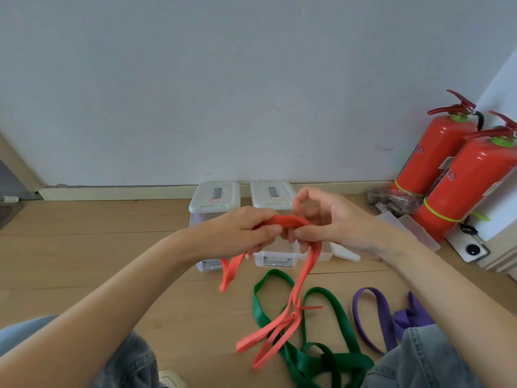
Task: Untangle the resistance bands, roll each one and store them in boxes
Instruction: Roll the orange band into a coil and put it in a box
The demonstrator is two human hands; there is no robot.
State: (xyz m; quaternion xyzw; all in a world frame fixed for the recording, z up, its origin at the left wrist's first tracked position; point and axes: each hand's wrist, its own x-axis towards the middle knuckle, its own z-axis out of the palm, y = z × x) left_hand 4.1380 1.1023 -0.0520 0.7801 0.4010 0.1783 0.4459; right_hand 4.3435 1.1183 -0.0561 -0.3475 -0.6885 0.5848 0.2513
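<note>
Fingers of both my hands pinch the red resistance band (282,222) above the floor: left hand (246,233) clamps one side, right hand (333,222) curls round the other. Its tails hang down to a knot (296,313) over the green band (330,345). I should keep the flat strip untwisted and free that knot before rolling toward the boxes (215,203).

A wooden floor (84,247) carries two lidded boxes (214,203) at twelve o'clock, two fire extinguishers (436,158) at two, green band (335,317) and purple band (372,317) at five.
</note>
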